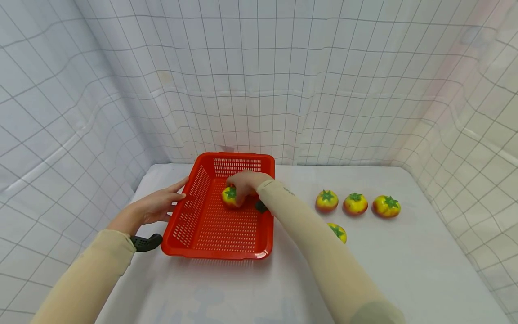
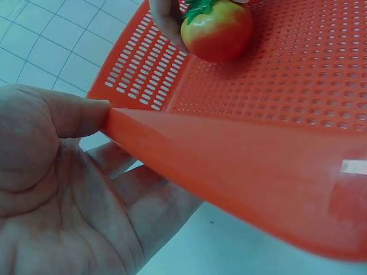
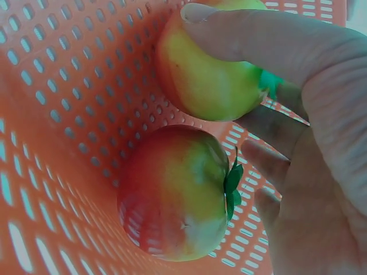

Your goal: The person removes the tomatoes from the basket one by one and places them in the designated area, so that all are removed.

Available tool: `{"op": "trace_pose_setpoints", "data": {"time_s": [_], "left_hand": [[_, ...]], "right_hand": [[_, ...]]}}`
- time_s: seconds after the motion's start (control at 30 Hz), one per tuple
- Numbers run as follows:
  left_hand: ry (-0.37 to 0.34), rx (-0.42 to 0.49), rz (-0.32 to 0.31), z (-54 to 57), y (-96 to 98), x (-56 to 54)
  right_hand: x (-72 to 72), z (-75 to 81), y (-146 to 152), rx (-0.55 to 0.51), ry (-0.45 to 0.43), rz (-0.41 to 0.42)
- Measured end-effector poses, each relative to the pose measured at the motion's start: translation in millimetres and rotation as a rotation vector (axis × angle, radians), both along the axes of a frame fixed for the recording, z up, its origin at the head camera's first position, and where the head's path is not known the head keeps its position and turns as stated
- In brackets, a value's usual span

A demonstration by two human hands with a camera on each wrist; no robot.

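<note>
A red perforated plastic basket [image 1: 226, 229] stands on the white table. My left hand [image 1: 155, 204] grips its left rim, the thumb on top and fingers beneath, as the left wrist view shows. Reaching into the basket, my right hand [image 1: 244, 182] holds a yellow-red tomato [image 1: 229, 198] with a green leafy top. In the right wrist view the thumb lies across that held tomato [image 3: 206, 80]. A second tomato [image 3: 178, 195] rests beside it on the basket floor; from the head view it is mostly hidden under my right hand and wrist.
To the right of the basket, a row of three tomatoes [image 1: 355, 204] lies on the table. One more tomato [image 1: 337, 231] sits nearer, partly covered by my right forearm. Grid-patterned white curtains [image 1: 259, 90] enclose the table at the back and sides.
</note>
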State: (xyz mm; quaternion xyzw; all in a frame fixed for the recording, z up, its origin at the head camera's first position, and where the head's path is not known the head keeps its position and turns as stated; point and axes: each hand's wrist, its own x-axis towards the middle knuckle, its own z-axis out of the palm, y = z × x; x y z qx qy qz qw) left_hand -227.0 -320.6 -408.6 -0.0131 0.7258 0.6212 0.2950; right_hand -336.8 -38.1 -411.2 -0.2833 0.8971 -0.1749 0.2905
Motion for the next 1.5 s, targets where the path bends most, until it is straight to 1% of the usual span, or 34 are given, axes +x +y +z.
{"op": "trace_pose_setpoints", "data": {"time_s": [0.17,0.4,0.5,0.83,1.0,1.2,1.5], "left_hand": [[-0.001,0.002,-0.003,2.1,1.3,0.1],[0.003,-0.008,0.002,3.3,2.4,-0.4],[0.002,-0.012,0.004,3.2,2.2,-1.3],[-0.01,-0.004,0.006,2.9,1.5,-3.6],[-0.012,-0.004,0.007,2.2,0.6,-4.2],[-0.018,0.0,0.007,2.0,0.2,-4.7],[-0.024,0.004,0.006,0.8,-1.6,-4.6]], "right_hand": [[4.0,7.6,2,-0.064,0.045,0.076],[6.7,12.5,3,-0.214,0.008,0.106],[5.5,12.3,3,-0.246,0.004,0.126],[1.4,9.5,1,-0.271,-0.007,0.167],[5.0,11.9,4,-0.263,-0.031,0.161],[10.6,15.9,7,-0.262,-0.106,0.128],[13.7,19.3,8,-0.281,-0.128,0.156]]}}
